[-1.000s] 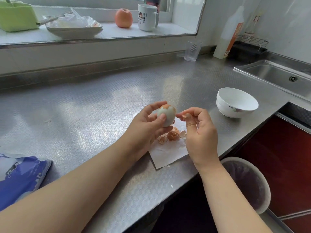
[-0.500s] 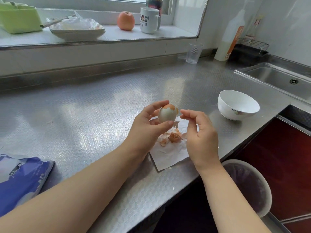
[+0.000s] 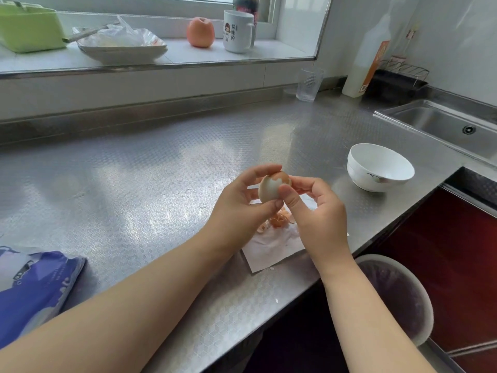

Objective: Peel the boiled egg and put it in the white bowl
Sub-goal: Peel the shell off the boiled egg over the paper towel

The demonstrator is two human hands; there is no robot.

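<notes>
At the far left a blue bag [image 3: 35, 289] lies on the steel counter [image 3: 139, 184], cut off by the frame's edge. On the sill behind sit a green tub [image 3: 29, 29], also clipped, and a plate [image 3: 122, 51] heaped with crumpled plastic that hides whatever is on it. Further along stand an orange fruit [image 3: 201, 32] and a white mug [image 3: 238, 30].

The left hand [image 3: 239, 203] cradles the boiled egg [image 3: 271, 187] above the counter, thumb underneath and fingers curled over its top. The egg is mostly bare white, with a brown cap of shell left at the upper end. The right hand [image 3: 320, 211] pinches that same egg, thumb pressed on its near side; its other fingers lie behind, so perhaps they touch the shell cap. Beneath, shell fragments [image 3: 277, 219] rest on a paper napkin [image 3: 271, 249], half hidden by the right wrist. The white bowl [image 3: 379, 170] stands apart to the right, near the sink [image 3: 443, 125]. Below the counter edge, a bin [image 3: 398, 297] shows partly.
</notes>
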